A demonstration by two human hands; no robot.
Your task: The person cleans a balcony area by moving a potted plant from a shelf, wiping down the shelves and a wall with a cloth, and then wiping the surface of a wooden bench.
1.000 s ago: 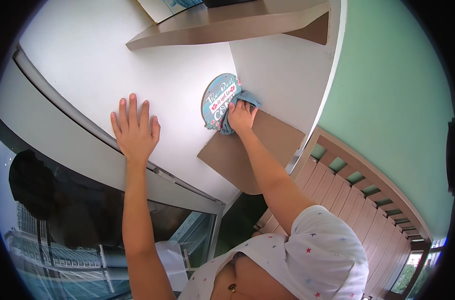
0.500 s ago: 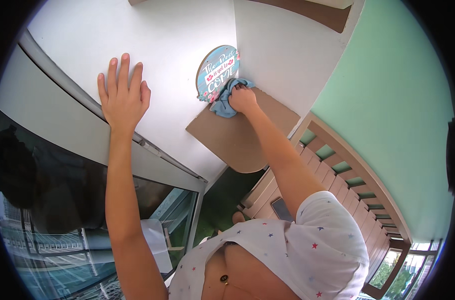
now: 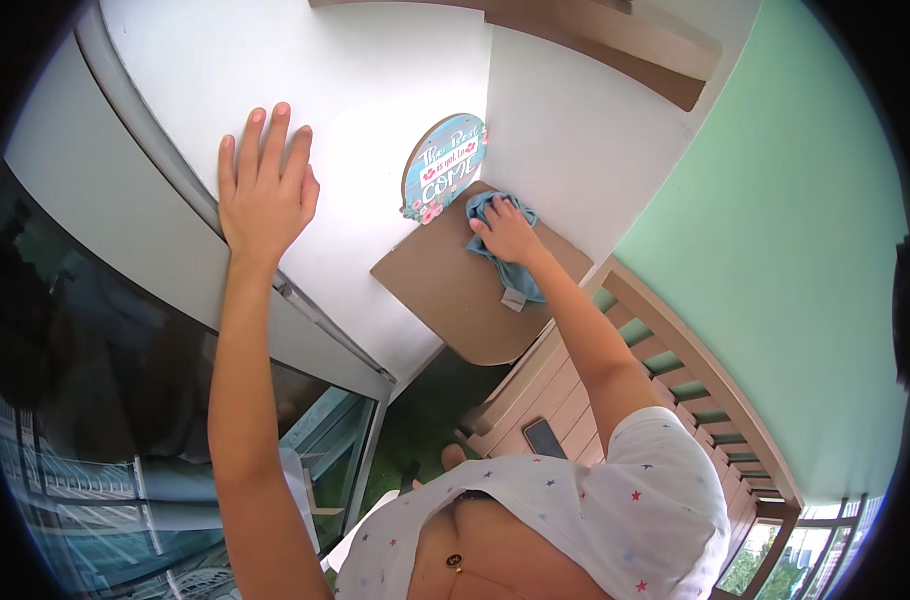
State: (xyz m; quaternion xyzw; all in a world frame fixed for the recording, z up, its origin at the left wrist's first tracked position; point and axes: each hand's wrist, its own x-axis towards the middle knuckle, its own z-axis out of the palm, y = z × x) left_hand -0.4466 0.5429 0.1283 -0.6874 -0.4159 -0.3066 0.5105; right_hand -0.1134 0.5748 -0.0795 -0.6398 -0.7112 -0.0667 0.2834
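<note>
Two walls meet in a corner ahead of the person: a white wall (image 3: pixel 375 90) on the left and a pale green wall (image 3: pixel 795 250) on the right. Below the white wall runs one sliding glass door (image 3: pixel 125 400) in a grey frame, dark and reflective. One wooden bench (image 3: pixel 615 400) with a slatted back stands along the green wall, and one dark phone (image 3: pixel 546 437) lies on its seat. One brown wooden shelf (image 3: pixel 455 300) juts from the corner at about chest height; a second brown shelf (image 3: pixel 615 40) hangs higher up, near the top edge.

Both arms are raised and stretched out. The left hand (image 3: pixel 265 190) is pressed flat on the white wall just above the door frame, palm to the wall, fingers straight and slightly spread, holding nothing. The right hand (image 3: pixel 505 232) reaches to the lower shelf and lies palm down on one blue cloth (image 3: pixel 510 265), fingers bent over it and pressing it to the shelf top; whether they actually pinch the fabric cannot be told. The cloth lies bunched at the back of the shelf near the corner, with a tail and a small white tag trailing toward the person.

One round blue sign (image 3: pixel 443 165) with pink flowers stands on the shelf, leaning on the wall, just left of the cloth.
</note>
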